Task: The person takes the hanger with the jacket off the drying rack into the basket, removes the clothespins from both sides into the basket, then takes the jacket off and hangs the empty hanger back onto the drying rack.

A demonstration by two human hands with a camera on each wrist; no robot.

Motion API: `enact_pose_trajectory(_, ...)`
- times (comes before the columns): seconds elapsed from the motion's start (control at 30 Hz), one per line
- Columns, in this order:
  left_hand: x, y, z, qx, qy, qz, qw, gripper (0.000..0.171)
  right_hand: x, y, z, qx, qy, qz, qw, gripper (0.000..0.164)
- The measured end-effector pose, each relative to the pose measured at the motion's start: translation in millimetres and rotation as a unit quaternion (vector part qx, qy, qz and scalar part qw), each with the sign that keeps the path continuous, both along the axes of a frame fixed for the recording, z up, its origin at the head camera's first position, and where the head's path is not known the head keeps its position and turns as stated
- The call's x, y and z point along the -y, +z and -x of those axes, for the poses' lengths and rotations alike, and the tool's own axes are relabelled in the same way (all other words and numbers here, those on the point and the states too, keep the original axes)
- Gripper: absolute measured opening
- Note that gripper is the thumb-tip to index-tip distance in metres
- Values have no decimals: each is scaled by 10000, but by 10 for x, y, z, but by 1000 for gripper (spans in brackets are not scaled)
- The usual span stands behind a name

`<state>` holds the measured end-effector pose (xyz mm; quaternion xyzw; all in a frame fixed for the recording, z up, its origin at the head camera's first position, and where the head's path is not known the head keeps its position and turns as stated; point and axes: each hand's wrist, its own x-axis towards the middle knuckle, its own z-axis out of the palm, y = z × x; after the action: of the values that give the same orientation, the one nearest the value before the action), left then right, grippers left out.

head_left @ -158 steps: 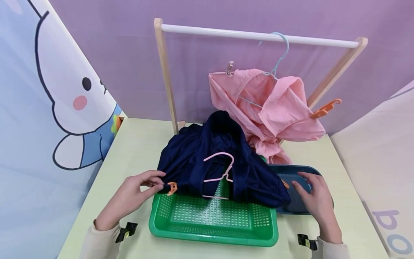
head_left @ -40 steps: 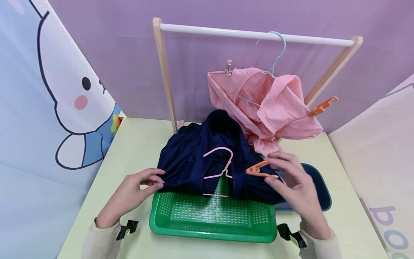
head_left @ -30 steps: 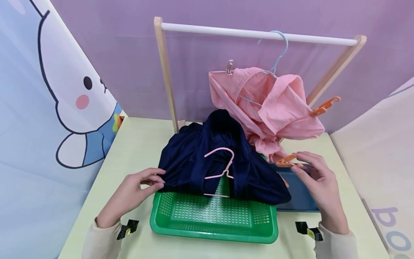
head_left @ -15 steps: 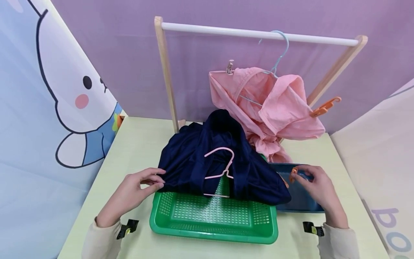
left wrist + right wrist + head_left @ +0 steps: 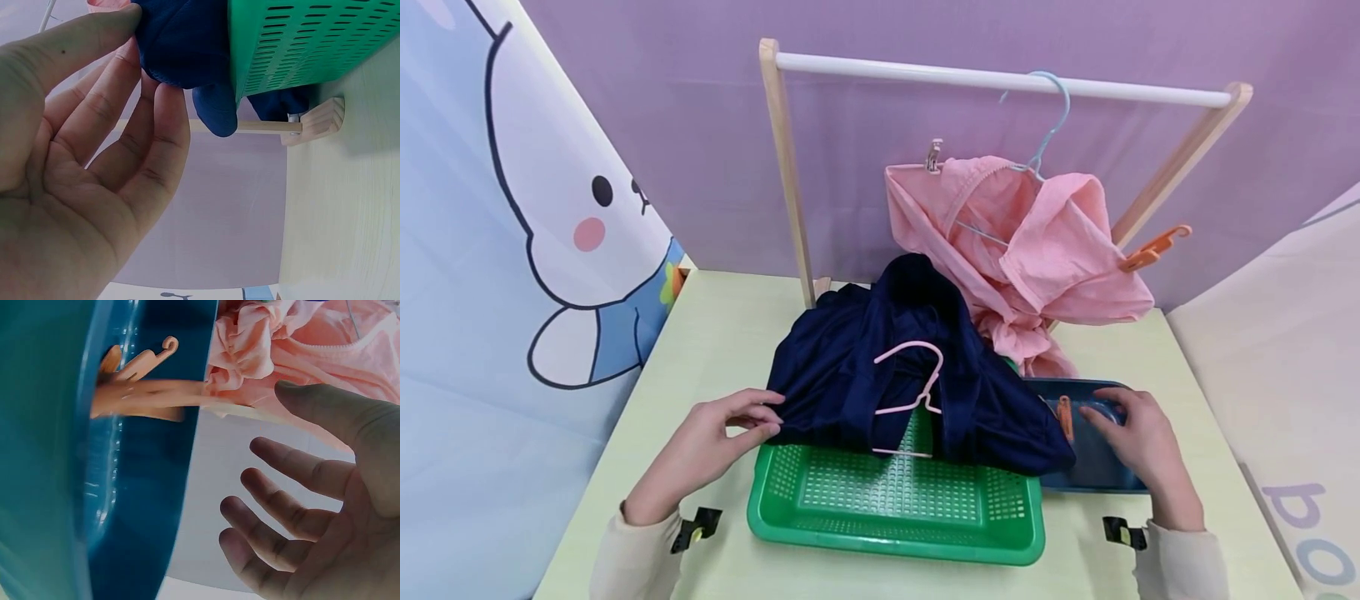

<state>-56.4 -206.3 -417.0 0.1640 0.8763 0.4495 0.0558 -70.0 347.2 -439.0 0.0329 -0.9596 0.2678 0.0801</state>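
Note:
A navy jacket (image 5: 842,375) on a pink hanger (image 5: 928,387) lies draped over a green basket (image 5: 895,550). My left hand (image 5: 722,437) pinches the jacket's left end; in the left wrist view, thumb and fingertips (image 5: 169,100) meet at the navy cloth. On the right, my right hand (image 5: 1142,442) hovers over a dark blue tray (image 5: 1097,479), fingers apart and holding nothing. An orange clothespin (image 5: 1064,417) is in the tray just left of those fingers. In the right wrist view, a blurred clothespin (image 5: 150,397) overlaps another one with a hooked end (image 5: 169,345).
Behind the basket stands a rack with a white rail (image 5: 925,73) and wooden posts. From it a pink jacket (image 5: 1060,250) hangs on a light blue hanger (image 5: 1052,125), with a metal clip (image 5: 933,157) and an orange clothespin (image 5: 1153,248) on it.
An orange clothespin left the jacket's left end, passed into my right hand and was let go in the tray. My right hand moved right with it; my left hand stayed at the jacket.

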Motion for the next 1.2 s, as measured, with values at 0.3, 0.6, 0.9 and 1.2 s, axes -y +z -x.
enact_pose_trajectory(0.3,13,-16,-11,150,70,27,9999,32,370,240,-144,-925,607,58,9938,30)
enact_pose_trajectory(0.6,9,-1,-19,296,108,-33,9995,26,843,444,-262,-1571,1775,167,9714,30)
enact_pose_trajectory(0.9,-4,-4,-25,3,104,107,9999,15,1044,354,-263,-1709,2342,385,9563,21)
enact_pose_trajectory(1.2,-102,28,-22,-485,-11,393,9980,16,1076,338,-283,-1480,2175,421,9639,16)
